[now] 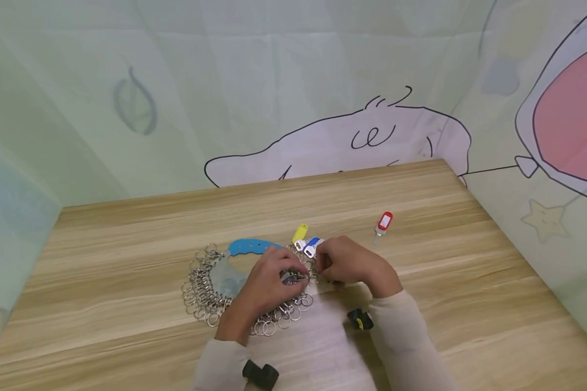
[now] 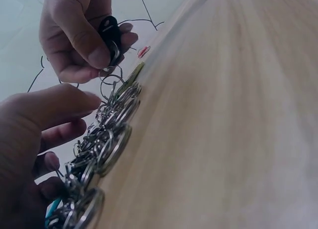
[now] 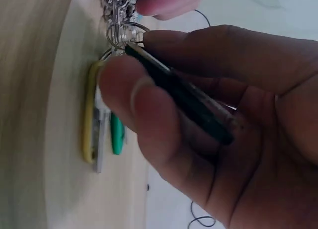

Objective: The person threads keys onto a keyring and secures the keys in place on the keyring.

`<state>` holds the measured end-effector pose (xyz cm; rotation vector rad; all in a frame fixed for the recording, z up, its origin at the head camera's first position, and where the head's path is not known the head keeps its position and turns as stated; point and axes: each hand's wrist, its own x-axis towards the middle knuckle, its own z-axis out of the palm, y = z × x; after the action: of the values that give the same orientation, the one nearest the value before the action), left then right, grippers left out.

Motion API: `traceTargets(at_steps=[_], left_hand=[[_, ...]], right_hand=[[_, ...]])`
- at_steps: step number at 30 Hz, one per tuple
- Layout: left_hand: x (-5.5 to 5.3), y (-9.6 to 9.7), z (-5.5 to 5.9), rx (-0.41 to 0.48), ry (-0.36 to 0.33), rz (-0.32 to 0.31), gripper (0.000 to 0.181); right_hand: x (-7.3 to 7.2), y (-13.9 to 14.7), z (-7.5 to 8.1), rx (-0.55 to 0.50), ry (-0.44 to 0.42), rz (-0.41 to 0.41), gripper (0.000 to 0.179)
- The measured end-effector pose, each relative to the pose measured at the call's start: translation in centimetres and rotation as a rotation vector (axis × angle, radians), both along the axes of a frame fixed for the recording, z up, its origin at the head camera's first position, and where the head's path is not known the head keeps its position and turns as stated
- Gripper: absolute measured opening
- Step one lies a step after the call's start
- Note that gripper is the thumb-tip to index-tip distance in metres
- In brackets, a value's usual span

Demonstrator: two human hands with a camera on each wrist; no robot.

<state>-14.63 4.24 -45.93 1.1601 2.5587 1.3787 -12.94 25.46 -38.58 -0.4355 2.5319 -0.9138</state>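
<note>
My left hand (image 1: 266,277) is over the right part of a large loop of metal key rings (image 1: 198,290), its thumb and fingertips pinching a small metal clasp with a ring. Beside it, my right hand (image 1: 347,259) holds a dark key tag (image 2: 110,38) with a key between thumb and fingers. In the right wrist view, a thin split ring (image 3: 115,35) lies at the tag's end, close to the left fingertips. Just beyond the hands lie a yellow key tag (image 1: 300,233) and a blue key tag (image 1: 313,243) with keys, at the loop's edge.
A blue curved strip (image 1: 249,246) and a clear plate (image 1: 222,277) form part of the ring loop. A red key tag (image 1: 384,221) with its key lies apart at the right on the wooden table (image 1: 127,228). A printed cloth (image 1: 200,81) hangs behind.
</note>
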Motion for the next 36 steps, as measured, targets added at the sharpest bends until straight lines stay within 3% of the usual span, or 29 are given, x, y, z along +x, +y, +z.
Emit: traceTargets(at_steps=[6, 11, 21, 26, 36], left_hand=[[0.0, 0.0, 0.0, -0.013, 0.020, 0.024, 0.013], [0.1, 0.0, 0.0, -0.017, 0.016, 0.038, 0.013], [0.2, 0.0, 0.0, -0.014, 0.010, 0.037, 0.013], [0.3, 0.1, 0.6, -0.030, -0.010, 0.016, 0.014], [0.4, -0.2, 0.8, -0.127, -0.006, -0.051, 0.011]], right_hand=[[0.3, -0.2, 0.7, 0.155, 0.058, 0.005, 0.018], [0.4, 0.1, 0.2, 0.184, 0.041, -0.002, 0.018], [-0.1, 0.4, -0.6, 0.299, 0.059, -0.135, 0.023], [0.2, 1.5, 0.8, 0.298, 0.135, -0.226, 0.019], [2.7, 5.0, 5.4, 0.099, 0.418, -0.342, 0.015]])
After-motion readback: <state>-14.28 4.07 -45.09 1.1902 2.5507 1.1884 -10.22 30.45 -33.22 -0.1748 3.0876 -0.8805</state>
